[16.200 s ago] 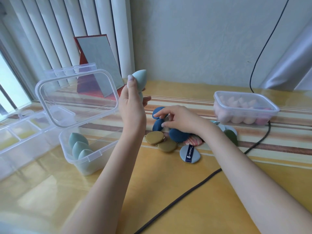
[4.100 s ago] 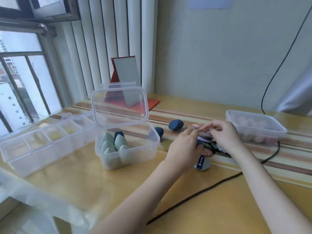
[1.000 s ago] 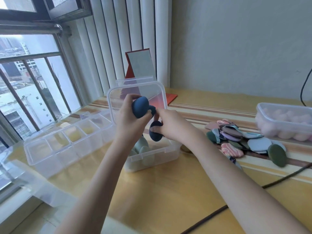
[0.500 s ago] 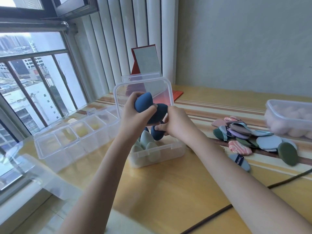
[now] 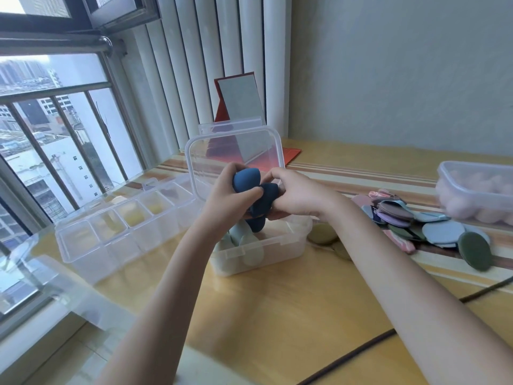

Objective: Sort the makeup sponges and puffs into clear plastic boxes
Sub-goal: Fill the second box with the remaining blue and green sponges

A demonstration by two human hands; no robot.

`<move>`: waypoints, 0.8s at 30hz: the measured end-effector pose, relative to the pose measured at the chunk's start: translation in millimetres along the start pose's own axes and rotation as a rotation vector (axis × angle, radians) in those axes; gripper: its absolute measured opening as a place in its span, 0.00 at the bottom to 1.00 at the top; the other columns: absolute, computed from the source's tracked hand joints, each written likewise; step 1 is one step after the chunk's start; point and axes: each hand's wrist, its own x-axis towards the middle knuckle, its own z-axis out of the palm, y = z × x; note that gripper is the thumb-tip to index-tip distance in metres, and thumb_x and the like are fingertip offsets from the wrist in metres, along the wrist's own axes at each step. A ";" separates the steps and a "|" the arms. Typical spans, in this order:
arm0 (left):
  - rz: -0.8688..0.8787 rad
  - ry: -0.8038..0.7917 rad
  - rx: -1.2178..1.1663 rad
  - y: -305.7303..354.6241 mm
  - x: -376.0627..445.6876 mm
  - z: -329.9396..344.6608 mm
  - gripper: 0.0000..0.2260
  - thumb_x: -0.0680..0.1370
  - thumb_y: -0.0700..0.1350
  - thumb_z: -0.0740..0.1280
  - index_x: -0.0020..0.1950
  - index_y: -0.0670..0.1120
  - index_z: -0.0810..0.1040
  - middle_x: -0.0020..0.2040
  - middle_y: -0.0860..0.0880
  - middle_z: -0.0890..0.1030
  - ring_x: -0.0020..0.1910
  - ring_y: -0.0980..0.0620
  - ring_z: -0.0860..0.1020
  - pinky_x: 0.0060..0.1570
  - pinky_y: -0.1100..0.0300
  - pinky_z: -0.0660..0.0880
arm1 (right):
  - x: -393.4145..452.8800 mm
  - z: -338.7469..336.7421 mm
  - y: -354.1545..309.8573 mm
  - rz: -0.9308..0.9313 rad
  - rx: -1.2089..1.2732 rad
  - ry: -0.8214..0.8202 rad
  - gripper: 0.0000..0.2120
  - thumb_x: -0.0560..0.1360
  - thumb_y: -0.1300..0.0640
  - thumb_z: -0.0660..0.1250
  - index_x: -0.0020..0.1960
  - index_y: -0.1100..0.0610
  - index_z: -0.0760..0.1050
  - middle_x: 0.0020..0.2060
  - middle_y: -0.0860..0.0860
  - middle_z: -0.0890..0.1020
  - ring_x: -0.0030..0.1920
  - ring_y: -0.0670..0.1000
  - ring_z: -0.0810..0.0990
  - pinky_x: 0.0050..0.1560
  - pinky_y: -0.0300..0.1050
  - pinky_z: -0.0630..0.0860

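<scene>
Window-side counter (image 5: 277, 315), open clear box (image 5: 258, 245) in the middle: left hand (image 5: 224, 201) and right hand (image 5: 297, 197) curl their fingers around dark blue sponges (image 5: 259, 195) bunched right above it. That's a crowded handful, so one could squirt loose and roll among the puffs (image 5: 433, 226) nearby.

Your yellow wooden table (image 5: 277, 315) is carrying an open clear box (image 5: 261, 245) at centre, a long divided organiser (image 5: 125, 226) lying to its left, a pile of flat puffs (image 5: 433, 226) sitting right, a lidded box of pink sponges (image 5: 477, 193) far right, a red-backed mirror (image 5: 238, 101) standing far, and a black cable (image 5: 361, 354) trailing near.
</scene>
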 end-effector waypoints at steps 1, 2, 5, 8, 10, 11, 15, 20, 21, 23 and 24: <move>0.001 -0.008 0.004 -0.3 0.0 0.4 0.11 0.71 0.39 0.69 0.47 0.52 0.71 0.45 0.48 0.74 0.46 0.46 0.77 0.44 0.44 0.81 | -1.2 -3.0 -0.4 0.003 0.014 -0.034 0.20 0.75 0.72 0.61 0.62 0.55 0.69 0.53 0.58 0.79 0.50 0.53 0.84 0.49 0.45 0.83; 0.007 -0.015 0.014 -1.3 0.4 0.6 0.12 0.72 0.37 0.69 0.49 0.51 0.71 0.46 0.48 0.74 0.46 0.45 0.78 0.44 0.45 0.81 | -2.9 -6.8 -0.7 0.007 0.040 -0.067 0.21 0.75 0.71 0.60 0.65 0.55 0.69 0.55 0.58 0.79 0.50 0.53 0.84 0.52 0.46 0.82; 0.022 -0.015 0.040 -2.8 1.2 0.3 0.13 0.73 0.38 0.69 0.52 0.50 0.72 0.49 0.46 0.75 0.49 0.43 0.79 0.44 0.45 0.81 | -7.5 -16.7 1.3 0.005 0.168 -0.198 0.22 0.77 0.67 0.63 0.69 0.55 0.69 0.59 0.57 0.79 0.53 0.51 0.84 0.58 0.48 0.79; 0.036 0.013 0.036 -5.1 2.6 0.3 0.11 0.73 0.40 0.70 0.49 0.52 0.72 0.48 0.47 0.75 0.48 0.44 0.78 0.43 0.46 0.82 | -7.9 -19.0 3.2 -0.014 0.186 -0.213 0.18 0.77 0.63 0.67 0.67 0.57 0.73 0.56 0.57 0.82 0.51 0.52 0.85 0.57 0.48 0.80; 0.043 0.023 0.026 -3.9 1.3 0.9 0.11 0.73 0.40 0.70 0.47 0.53 0.71 0.46 0.48 0.74 0.46 0.46 0.78 0.42 0.46 0.82 | -7.0 -21.2 3.7 -0.021 0.166 -0.174 0.19 0.75 0.63 0.69 0.65 0.58 0.75 0.54 0.57 0.83 0.49 0.54 0.86 0.55 0.50 0.81; 0.044 0.021 0.017 -3.3 0.4 1.4 0.10 0.73 0.41 0.70 0.47 0.52 0.71 0.46 0.49 0.74 0.47 0.46 0.78 0.42 0.46 0.82 | -7.1 -23.2 4.1 -0.019 0.156 -0.163 0.20 0.74 0.64 0.71 0.65 0.57 0.75 0.54 0.58 0.83 0.48 0.55 0.86 0.55 0.53 0.81; 0.007 0.036 -0.041 -0.5 -0.4 2.3 0.10 0.75 0.39 0.67 0.52 0.47 0.69 0.49 0.47 0.73 0.51 0.44 0.78 0.42 0.47 0.82 | -11.5 -30.7 4.0 -0.036 0.182 -0.119 0.16 0.73 0.68 0.70 0.57 0.57 0.72 0.52 0.58 0.82 0.50 0.55 0.84 0.53 0.55 0.81; -0.009 0.042 -0.075 2.4 -0.9 2.3 0.09 0.76 0.38 0.66 0.54 0.44 0.68 0.47 0.45 0.75 0.45 0.46 0.79 0.44 0.45 0.81 | -14.3 -29.6 -4.1 -0.121 -0.113 -0.111 0.18 0.73 0.60 0.66 0.59 0.44 0.71 0.49 0.47 0.81 0.52 0.49 0.78 0.56 0.47 0.75; -0.008 0.042 -0.088 2.8 -1.2 2.1 0.09 0.76 0.38 0.65 0.54 0.43 0.68 0.46 0.45 0.76 0.44 0.47 0.80 0.44 0.47 0.82 | -14.9 -28.2 -6.3 -0.127 -0.133 -0.116 0.19 0.73 0.60 0.65 0.60 0.42 0.72 0.47 0.46 0.80 0.51 0.47 0.78 0.57 0.46 0.74; 0.014 0.057 -0.072 3.8 -1.7 2.4 0.10 0.76 0.38 0.66 0.55 0.42 0.68 0.44 0.46 0.75 0.40 0.50 0.79 0.40 0.53 0.82 | -17.5 -24.1 -9.6 -0.133 -0.158 -0.147 0.18 0.73 0.61 0.64 0.59 0.44 0.75 0.44 0.47 0.79 0.46 0.46 0.79 0.53 0.44 0.76; 0.026 0.065 -0.058 3.9 -1.9 2.8 0.11 0.76 0.38 0.66 0.55 0.41 0.68 0.44 0.47 0.75 0.39 0.52 0.78 0.37 0.56 0.81 | -19.0 -22.2 -10.9 -0.132 -0.187 -0.160 0.18 0.72 0.61 0.65 0.59 0.46 0.76 0.45 0.47 0.79 0.44 0.46 0.79 0.49 0.42 0.77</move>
